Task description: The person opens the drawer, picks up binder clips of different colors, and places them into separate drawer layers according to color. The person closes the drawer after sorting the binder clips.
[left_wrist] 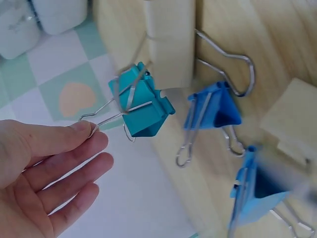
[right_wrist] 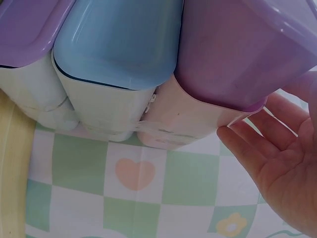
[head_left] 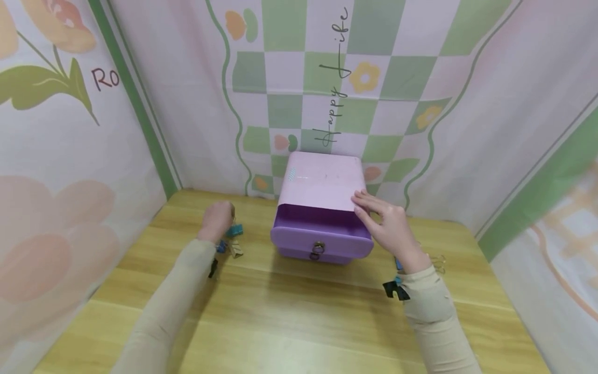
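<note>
teal clip (left_wrist: 146, 111) in play, pinched in the left hand (head_left: 217, 221) near the blue clips (left_wrist: 223, 111), over on the left side of the table (head_left: 299, 322)! across at the pink box (head_left: 322, 179), the right hand (head_left: 385, 223) rests relaxed fingers against the front corner, just beside the jutting upper purple drawer (head_left: 299, 238).

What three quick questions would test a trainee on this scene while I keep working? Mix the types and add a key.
1. What colour is the clip whose handle the left hand pinches?
2. True or false: the right hand touches the cabinet.
3. Which drawer is pulled out?
A) top
B) middle
C) bottom

Key: 1. Teal. 2. True. 3. A.
</note>
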Motion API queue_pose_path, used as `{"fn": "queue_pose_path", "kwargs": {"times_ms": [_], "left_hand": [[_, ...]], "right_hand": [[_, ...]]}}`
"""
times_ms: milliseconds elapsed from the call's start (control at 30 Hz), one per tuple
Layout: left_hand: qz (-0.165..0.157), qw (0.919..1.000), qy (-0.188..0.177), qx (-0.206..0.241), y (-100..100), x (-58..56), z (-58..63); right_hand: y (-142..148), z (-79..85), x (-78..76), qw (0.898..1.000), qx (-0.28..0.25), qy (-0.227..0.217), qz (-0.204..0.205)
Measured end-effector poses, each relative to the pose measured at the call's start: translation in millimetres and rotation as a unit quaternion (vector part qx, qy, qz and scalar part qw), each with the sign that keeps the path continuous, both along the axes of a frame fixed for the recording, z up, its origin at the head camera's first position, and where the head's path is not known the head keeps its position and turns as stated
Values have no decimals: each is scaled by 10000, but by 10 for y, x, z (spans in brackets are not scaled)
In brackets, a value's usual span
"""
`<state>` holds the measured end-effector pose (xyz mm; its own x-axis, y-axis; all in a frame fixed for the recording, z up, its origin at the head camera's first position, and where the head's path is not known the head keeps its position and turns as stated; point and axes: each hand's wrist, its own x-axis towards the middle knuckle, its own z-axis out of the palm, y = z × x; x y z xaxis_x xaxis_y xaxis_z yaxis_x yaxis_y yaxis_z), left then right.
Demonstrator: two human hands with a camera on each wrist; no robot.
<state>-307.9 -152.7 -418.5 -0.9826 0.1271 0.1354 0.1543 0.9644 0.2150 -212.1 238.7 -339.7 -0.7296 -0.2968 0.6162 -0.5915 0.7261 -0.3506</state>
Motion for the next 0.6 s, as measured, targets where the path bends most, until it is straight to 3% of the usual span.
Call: {"fn": "queue_pose_path", "kwargs": {"times_ms": [600], "left_hand": [[-126,9993,316,123,178,183,237]], "right_hand": [[3,5,2,10000,-5,-13,1]]}}
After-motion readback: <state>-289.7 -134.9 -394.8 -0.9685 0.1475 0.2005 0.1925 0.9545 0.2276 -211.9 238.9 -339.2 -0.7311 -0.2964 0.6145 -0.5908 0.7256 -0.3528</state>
